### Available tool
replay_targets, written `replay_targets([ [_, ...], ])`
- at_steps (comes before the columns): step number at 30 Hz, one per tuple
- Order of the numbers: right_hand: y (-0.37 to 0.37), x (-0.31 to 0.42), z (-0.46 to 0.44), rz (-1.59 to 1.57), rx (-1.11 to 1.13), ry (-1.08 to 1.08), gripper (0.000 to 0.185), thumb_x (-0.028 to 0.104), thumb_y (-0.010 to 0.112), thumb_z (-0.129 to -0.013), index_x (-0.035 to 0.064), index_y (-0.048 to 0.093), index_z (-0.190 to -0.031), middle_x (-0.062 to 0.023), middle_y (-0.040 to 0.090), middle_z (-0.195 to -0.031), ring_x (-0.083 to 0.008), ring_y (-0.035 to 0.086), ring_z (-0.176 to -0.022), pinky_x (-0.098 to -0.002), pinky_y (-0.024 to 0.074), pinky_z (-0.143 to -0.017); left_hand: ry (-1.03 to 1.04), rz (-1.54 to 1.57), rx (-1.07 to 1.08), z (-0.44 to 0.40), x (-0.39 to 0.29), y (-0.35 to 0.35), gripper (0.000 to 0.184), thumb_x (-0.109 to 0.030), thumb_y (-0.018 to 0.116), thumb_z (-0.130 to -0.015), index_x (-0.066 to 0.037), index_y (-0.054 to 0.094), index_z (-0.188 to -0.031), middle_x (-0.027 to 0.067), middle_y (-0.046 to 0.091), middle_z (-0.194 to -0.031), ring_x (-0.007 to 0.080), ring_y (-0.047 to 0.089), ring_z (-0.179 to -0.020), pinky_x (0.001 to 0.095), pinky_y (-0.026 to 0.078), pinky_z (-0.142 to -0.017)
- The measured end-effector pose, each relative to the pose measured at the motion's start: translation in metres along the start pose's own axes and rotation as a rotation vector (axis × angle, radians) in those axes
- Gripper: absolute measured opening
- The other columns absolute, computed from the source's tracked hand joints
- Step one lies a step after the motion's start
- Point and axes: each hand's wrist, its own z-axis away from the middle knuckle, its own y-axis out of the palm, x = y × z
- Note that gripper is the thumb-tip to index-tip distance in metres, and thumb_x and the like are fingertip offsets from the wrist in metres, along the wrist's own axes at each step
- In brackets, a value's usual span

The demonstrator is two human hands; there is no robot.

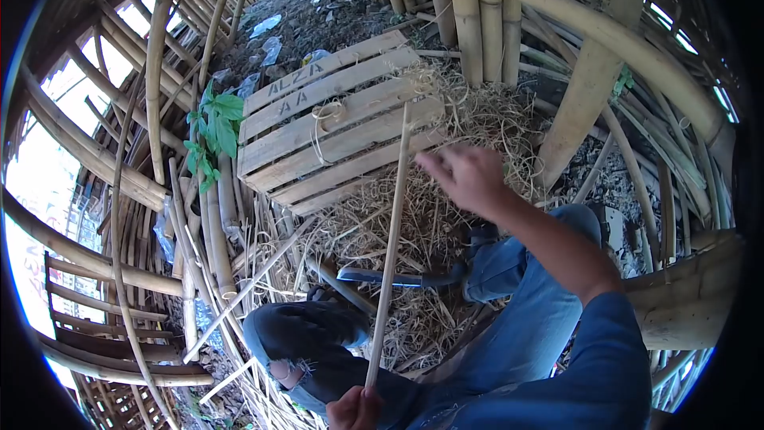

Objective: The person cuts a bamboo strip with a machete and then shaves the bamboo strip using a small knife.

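Observation:
My left hand, at the bottom of the head view, is closed round the lower end of a long pale bamboo strip. The strip slants up and away, its far end in front of a slatted wooden crate. Just right of the strip's upper part is my right hand, apart from it. Its thumb side points at the strip, the other fingers are bent, and nothing shows in it. Below, between my legs, a knife with a long dark blade lies behind the strip.
Curly shavings cover the ground around the crate and my feet. Several split strips lie to the left, near a leafy green plant. Bamboo poles stand behind, and a thick bamboo post leans at the right.

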Motion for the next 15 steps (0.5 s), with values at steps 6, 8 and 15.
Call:
replay_targets([
  [6, 0.0, -0.006, 0.002, 0.072, 0.144, 0.117, 0.053, 0.048, 0.048, -0.092, 0.0102, 0.056, -0.055, -0.004, 0.049, -0.045, -0.0177, 0.05, -0.037, -0.0317, 0.0357, -0.035, 0.031, 0.009, 0.003, 0.005, -0.003, 0.002, 0.033, -0.028, 0.047, -0.097, -0.006, 0.051, -0.072, -0.0048, 0.044, -0.058, 0.0044, 0.038, -0.052, 0.0228, 0.03, -0.045],
  [8, -0.001, -0.012, 0.002, 0.08, 0.045, 0.065, 0.055, 0.049, 0.045, -0.093, 0.0101, 0.056, -0.056, -0.0052, 0.049, -0.045, -0.0189, 0.05, -0.037, -0.0323, 0.0348, -0.035, 0.021, -0.023, -0.001, 0.004, -0.004, 0.002, 0.034, -0.029, 0.047, -0.097, -0.006, 0.051, -0.072, -0.005, 0.044, -0.059, 0.0043, 0.037, -0.052, 0.0228, 0.03, -0.045],
  [15, -0.004, -0.055, -0.011, 0.192, 0.31, 0.682, 0.064, 0.058, 0.034, -0.093, 0.0071, 0.06, -0.062, -0.0092, 0.051, -0.048, -0.0276, 0.055, -0.047, -0.0378, 0.0453, -0.05, -0.058, 0.236, -0.005, -0.025, -0.007, 0.0, 0.033, -0.025, 0.045, -0.098, -0.004, 0.053, -0.074, -0.0048, 0.044, -0.059, 0.003, 0.036, -0.052, 0.0215, 0.029, -0.046],
])
